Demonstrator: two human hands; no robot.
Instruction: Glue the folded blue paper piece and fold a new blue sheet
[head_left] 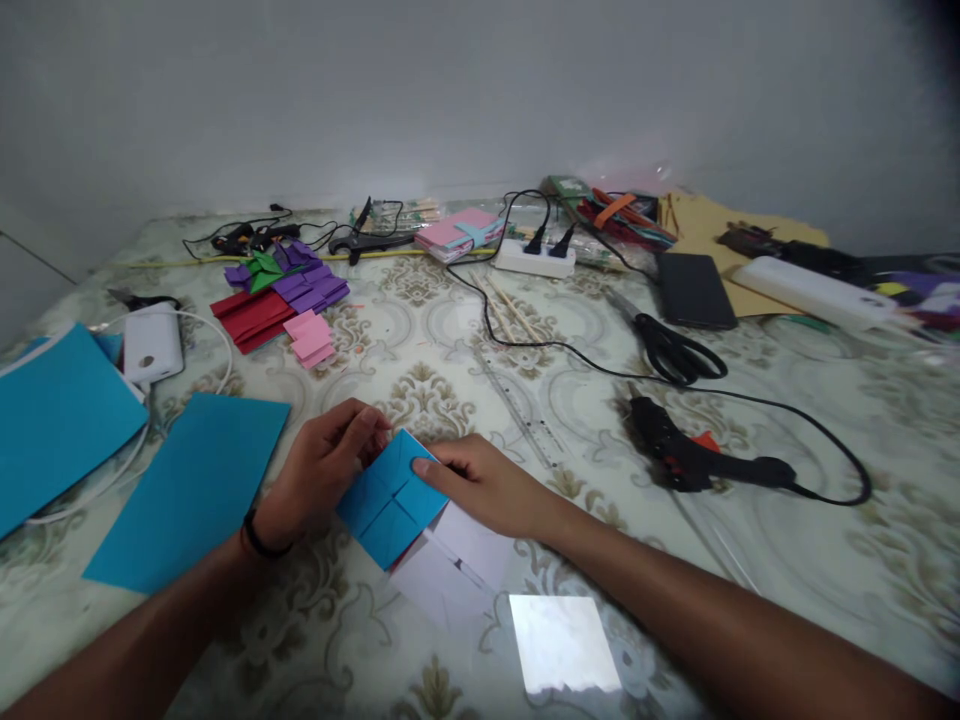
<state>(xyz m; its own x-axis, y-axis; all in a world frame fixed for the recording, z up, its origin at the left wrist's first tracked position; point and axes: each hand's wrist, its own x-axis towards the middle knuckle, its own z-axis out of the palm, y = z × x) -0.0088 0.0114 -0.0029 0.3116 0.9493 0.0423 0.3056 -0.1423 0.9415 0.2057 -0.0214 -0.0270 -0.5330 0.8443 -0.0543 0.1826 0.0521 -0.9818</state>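
Note:
A folded blue paper square with crossing creases and slits is held in front of me, tilted like a diamond. My right hand pinches its right edge, thumb on top and fingers underneath. At its upper left edge, the curled fingers of my left hand close on the paper, their tips partly hidden. Below the square lies a white folded paper with a dark mark near its middle. Left of my left hand, a blue paper sheet rests flat on the tablecloth.
More blue sheets and a white power bank lie left. Folded red paper, purple paper and pink paper sit behind. A clear ruler, black scissors and a corded glue gun are right.

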